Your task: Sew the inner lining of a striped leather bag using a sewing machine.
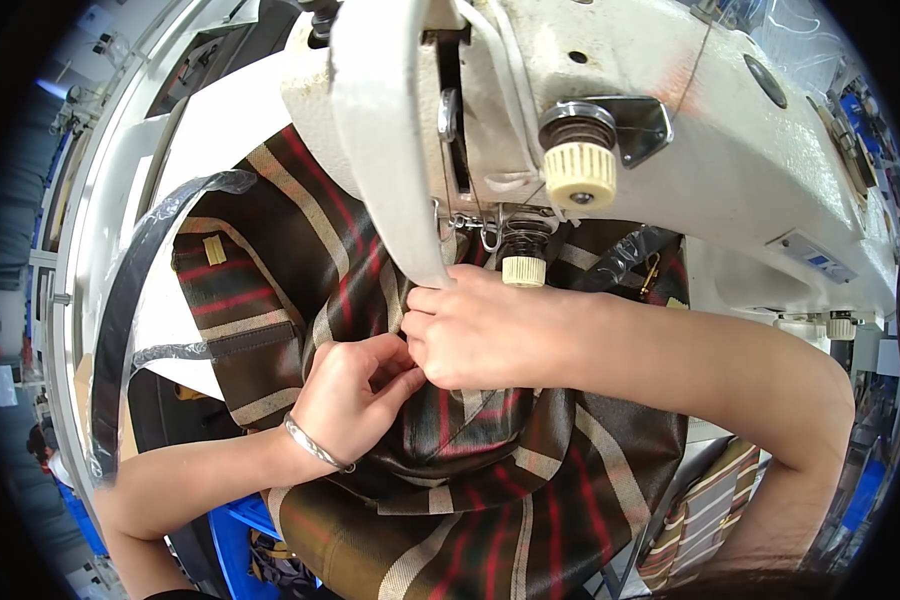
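A dark brown plaid bag (590,490) with beige and red stripes lies bunched under the head of a cream sewing machine (670,180). My left hand (355,390), with a silver bangle at the wrist, pinches the bag's material below the needle area. Beside it, my right hand (480,330) is closed with its knuckles up, pressing on the same material; its fingertips are hidden. The two hands touch near the middle. A dark strap (120,320) wrapped in clear plastic loops out from the bag at the left.
Cream tension knobs (580,170) stick out from the machine, just above my right hand. A pale curved lever (385,130) hangs in front of the needle area. A striped piece (705,510) lies at the lower right, and a blue bin (235,550) stands below at the left.
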Demonstrator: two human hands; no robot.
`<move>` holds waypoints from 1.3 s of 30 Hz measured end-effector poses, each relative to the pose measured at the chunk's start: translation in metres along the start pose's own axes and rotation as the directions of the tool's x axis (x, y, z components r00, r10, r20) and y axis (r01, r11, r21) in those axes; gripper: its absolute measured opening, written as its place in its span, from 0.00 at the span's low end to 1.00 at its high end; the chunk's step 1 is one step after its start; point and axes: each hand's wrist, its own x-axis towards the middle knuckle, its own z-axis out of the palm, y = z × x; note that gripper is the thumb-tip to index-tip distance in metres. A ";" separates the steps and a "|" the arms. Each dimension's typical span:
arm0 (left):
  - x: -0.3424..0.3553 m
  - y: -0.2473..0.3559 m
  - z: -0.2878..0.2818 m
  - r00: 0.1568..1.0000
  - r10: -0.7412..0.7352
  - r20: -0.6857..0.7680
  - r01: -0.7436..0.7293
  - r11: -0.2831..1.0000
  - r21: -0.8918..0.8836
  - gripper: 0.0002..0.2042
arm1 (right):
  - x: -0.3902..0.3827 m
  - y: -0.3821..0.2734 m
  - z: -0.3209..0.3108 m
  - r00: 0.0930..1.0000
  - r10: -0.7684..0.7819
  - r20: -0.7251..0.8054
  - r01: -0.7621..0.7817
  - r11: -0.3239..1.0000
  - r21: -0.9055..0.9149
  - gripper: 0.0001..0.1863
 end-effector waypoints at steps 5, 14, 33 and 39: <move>0.003 0.002 -0.007 0.975 -0.179 0.134 0.214 0.916 -0.339 0.07 | -0.021 0.011 -0.002 0.944 0.266 -0.196 -0.189 0.922 0.339 0.07; 0.007 0.005 -0.015 0.940 -0.230 0.251 0.303 0.902 -0.309 0.09 | -0.030 0.012 -0.004 0.765 0.642 0.045 -0.523 0.579 0.626 0.14; 0.007 0.017 -0.018 0.926 0.199 0.320 -0.259 0.953 0.155 0.05 | -0.006 -0.055 -0.007 0.966 0.250 -0.070 -0.255 0.862 -0.438 0.25; 0.035 0.012 -0.031 0.622 0.744 0.245 -0.704 0.394 0.591 0.19 | -0.018 -0.051 0.008 0.969 0.245 -0.018 -0.242 0.938 -0.248 0.25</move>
